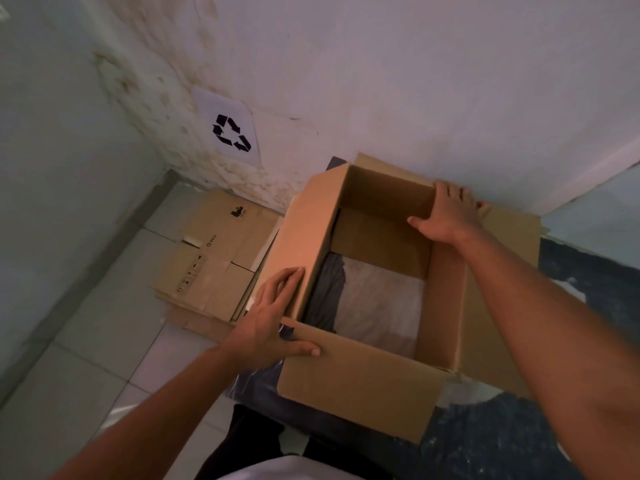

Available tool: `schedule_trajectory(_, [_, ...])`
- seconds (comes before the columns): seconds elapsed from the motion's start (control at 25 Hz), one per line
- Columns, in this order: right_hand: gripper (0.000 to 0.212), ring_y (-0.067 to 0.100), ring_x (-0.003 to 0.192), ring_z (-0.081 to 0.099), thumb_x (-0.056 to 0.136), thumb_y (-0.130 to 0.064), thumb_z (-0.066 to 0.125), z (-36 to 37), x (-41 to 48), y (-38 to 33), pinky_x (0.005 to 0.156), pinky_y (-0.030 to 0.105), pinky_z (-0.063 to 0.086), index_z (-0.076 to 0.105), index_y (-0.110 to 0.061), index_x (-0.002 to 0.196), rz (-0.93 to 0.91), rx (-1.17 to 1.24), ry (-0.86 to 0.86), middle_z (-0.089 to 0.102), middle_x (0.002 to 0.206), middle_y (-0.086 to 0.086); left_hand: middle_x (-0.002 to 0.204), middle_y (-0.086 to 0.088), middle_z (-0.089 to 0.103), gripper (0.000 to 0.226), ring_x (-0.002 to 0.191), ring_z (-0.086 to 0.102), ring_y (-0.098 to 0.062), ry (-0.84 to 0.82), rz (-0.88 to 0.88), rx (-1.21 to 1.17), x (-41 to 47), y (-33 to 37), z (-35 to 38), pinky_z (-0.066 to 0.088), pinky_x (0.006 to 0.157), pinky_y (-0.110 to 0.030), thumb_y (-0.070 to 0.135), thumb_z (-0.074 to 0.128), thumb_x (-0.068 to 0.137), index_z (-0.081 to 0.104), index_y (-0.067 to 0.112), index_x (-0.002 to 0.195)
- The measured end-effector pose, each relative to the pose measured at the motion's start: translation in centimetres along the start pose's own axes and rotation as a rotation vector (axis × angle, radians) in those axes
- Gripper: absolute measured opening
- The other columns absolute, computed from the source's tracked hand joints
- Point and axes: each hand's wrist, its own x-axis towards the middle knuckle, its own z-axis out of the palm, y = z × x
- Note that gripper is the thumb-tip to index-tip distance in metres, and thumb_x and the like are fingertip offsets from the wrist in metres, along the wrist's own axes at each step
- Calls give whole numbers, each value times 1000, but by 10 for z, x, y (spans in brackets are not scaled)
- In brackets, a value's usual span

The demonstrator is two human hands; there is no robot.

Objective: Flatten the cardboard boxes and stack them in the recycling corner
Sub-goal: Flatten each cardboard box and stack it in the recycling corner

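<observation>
An open brown cardboard box [360, 379] stands in front of me on a dark patterned cloth, both ends open, so grey cloth shows through its middle. My left hand [273, 320] presses flat on the box's near left corner, thumb over the front panel. My right hand [446, 213] grips the far right corner, fingers over the top edge. To the left, a stack of flattened cardboard boxes [214, 261] lies on the tiled floor in the corner, under a paper recycling sign [231, 131] taped to the wall.
Stained white walls meet in the corner behind the stack. Pale floor tiles [86, 358] spread at left. The dark blue patterned cloth [502, 441] covers the surface under the box at right. My dark trousers show at the bottom.
</observation>
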Motion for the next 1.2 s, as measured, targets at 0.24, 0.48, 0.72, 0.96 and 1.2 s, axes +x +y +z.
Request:
schedule_trajectory(0.24, [88, 36, 147, 0, 87, -47, 58, -1, -43, 10, 118, 55, 6, 9, -17, 154, -23, 103, 22, -1, 163, 4, 150, 32, -8, 107, 144, 9, -10, 15, 15, -136, -4, -3, 6, 33, 112, -49, 67, 64, 73, -6, 41, 150])
schedule_trajectory(0.48, [64, 33, 148, 6, 94, -38, 52, 39, -184, 41, 116, 51, 11, 27, -24, 151, 108, 239, 125, 9, 161, 12, 150, 30, 17, 72, 144, 15, -8, 292, 28, -239, -12, 0, 18, 30, 114, -51, 65, 44, 85, 22, 37, 148])
schedule_trajectory(0.72, [61, 29, 143, 27, 88, -43, 64, 70, -299, 9, 114, 51, 25, 45, -20, 141, 506, 651, 474, 30, 155, 13, 140, -6, 30, 80, 129, 28, -27, 557, -293, -302, -25, 22, 15, 37, 105, -49, 50, 81, 66, 42, 21, 129])
schedule_trajectory(0.96, [69, 23, 119, 56, 80, -27, 77, 73, -315, -4, 90, 36, 50, 44, -16, 139, 809, 1639, 407, 55, 136, 7, 135, -13, 42, 97, 119, 45, -22, 582, -570, -861, -37, 36, 11, 40, 104, -38, 38, 90, 57, 37, 9, 132])
schedule_trajectory(1.2, [71, 34, 107, 63, 68, -57, 73, 50, -307, 18, 95, 50, 49, 59, -11, 120, 623, 1796, 222, 66, 118, 19, 106, -9, 61, 21, 109, 56, -32, 205, -396, -972, -35, 50, 1, 47, 94, -49, 38, 57, 92, 60, 18, 97])
